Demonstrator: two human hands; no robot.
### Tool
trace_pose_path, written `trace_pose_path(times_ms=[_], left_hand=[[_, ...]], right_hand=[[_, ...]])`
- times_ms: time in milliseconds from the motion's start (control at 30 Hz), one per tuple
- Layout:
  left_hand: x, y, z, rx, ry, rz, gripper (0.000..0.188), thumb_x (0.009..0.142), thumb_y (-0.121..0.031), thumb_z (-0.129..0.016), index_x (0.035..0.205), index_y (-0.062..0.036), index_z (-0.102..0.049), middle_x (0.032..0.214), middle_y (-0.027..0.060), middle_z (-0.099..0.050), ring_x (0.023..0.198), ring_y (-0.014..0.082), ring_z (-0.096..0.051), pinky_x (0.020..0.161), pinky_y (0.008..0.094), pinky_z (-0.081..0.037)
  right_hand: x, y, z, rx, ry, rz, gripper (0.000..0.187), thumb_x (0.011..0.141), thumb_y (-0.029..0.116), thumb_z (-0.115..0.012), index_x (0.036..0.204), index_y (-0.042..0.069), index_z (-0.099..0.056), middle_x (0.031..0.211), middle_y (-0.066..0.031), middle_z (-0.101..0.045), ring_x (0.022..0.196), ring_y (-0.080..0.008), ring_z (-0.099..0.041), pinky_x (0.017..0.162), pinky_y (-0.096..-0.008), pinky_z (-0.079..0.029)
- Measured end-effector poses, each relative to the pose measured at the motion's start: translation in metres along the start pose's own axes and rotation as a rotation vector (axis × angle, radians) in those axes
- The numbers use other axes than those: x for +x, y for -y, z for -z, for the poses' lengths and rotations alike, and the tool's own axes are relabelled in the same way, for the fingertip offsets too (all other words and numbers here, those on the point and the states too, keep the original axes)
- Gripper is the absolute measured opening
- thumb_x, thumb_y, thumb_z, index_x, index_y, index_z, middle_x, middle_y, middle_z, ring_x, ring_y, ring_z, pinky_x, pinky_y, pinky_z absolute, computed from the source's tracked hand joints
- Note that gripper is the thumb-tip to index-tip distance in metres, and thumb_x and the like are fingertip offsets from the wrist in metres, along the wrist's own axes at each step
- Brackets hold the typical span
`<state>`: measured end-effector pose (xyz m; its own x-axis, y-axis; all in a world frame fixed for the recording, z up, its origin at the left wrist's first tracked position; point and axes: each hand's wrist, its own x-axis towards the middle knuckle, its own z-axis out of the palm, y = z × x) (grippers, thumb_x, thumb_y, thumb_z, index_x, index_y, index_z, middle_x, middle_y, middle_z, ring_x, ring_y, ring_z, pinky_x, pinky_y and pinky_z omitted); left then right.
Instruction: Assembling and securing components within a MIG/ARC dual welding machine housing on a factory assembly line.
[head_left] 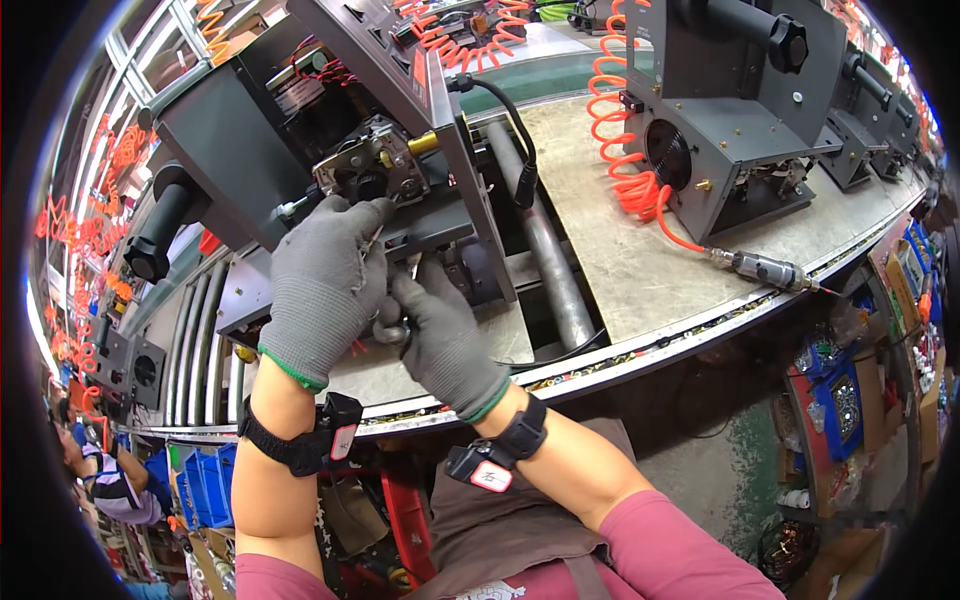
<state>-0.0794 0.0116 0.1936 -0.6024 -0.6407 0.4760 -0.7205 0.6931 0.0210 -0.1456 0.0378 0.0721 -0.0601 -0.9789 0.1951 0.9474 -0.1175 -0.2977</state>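
Observation:
A dark grey metal machine housing (205, 150) stands open in front of me, with a roller feed mechanism (372, 160) and a brass fitting (422, 144) inside. My left hand (325, 285), in a grey knit glove, lies against the lower front of this mechanism, fingers bent inward. Close beside it, my right hand (445, 340), gloved alike, is curled with thumb and fingers together at the housing's lower opening. Whatever sits between the fingers of either hand is hidden. A black cable (512, 125) runs from the housing's right side down past the panel.
On the bench (620, 290) to the right stands a second grey housing (740, 130) with a fan. A pneumatic screwdriver (765, 268) lies before it on an orange coiled hose (640, 190). Metal rollers (195, 345) lie at left. Blue parts bins (842, 405) stand lower right.

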Motion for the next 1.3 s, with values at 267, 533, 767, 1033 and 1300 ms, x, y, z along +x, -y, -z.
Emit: trace_pose_path(times_ms=[267,533,767,1033,1300], left_hand=[[-0.001,0.002,0.003,-0.009,0.015,-0.003,0.029,0.074,0.000,-0.058,0.103,-0.0023,-0.065,0.094,0.0175,-0.063,0.086,0.0324,-0.063,0.076,0.0354,-0.049],[0.001,0.006,-0.003,0.021,-0.013,-0.032,0.029,0.074,0.001,-0.059,0.102,-0.0011,-0.065,0.092,0.0170,-0.063,0.082,0.0318,-0.063,0.073,0.0342,-0.049],[0.001,0.010,-0.001,-0.025,0.008,-0.031,0.030,0.073,0.003,-0.057,0.101,-0.0023,-0.066,0.093,0.0176,-0.063,0.082,0.0310,-0.064,0.072,0.0338,-0.049],[-0.001,0.021,-0.004,-0.042,-0.002,-0.023,0.030,0.072,0.000,-0.059,0.101,-0.0073,-0.066,0.089,0.0159,-0.061,0.081,0.0314,-0.063,0.069,0.0360,-0.050],[0.002,0.018,0.003,-0.017,0.025,-0.034,0.031,0.072,0.001,-0.059,0.101,-0.0054,-0.066,0.086,0.0149,-0.062,0.078,0.0306,-0.063,0.067,0.0353,-0.049]], right_hand=[[0.002,0.001,-0.001,0.085,0.119,-0.025,0.027,0.096,0.017,-0.047,0.122,0.013,-0.040,0.099,-0.0031,-0.055,0.076,-0.0102,-0.058,0.060,-0.0230,-0.051],[0.017,-0.015,-0.016,-0.134,-0.182,0.013,0.031,0.093,0.019,-0.052,0.120,0.012,-0.039,0.098,-0.0055,-0.055,0.080,-0.0118,-0.061,0.058,-0.0251,-0.054],[0.012,0.011,0.002,0.043,0.009,-0.201,0.012,0.097,0.021,-0.042,0.105,0.012,-0.042,0.074,-0.0049,-0.055,0.042,-0.0056,-0.036,0.036,-0.0218,-0.031],[-0.010,0.039,0.000,-0.306,-0.024,-0.247,0.018,0.099,0.022,-0.037,0.097,0.007,-0.046,0.075,-0.0015,-0.052,0.039,-0.0026,-0.026,0.034,-0.0185,-0.023],[-0.009,0.032,-0.020,-0.267,-0.181,-0.181,0.015,0.096,0.017,-0.037,0.092,0.005,-0.046,0.071,-0.0009,-0.049,0.036,-0.0031,-0.022,0.033,-0.0194,-0.020]])
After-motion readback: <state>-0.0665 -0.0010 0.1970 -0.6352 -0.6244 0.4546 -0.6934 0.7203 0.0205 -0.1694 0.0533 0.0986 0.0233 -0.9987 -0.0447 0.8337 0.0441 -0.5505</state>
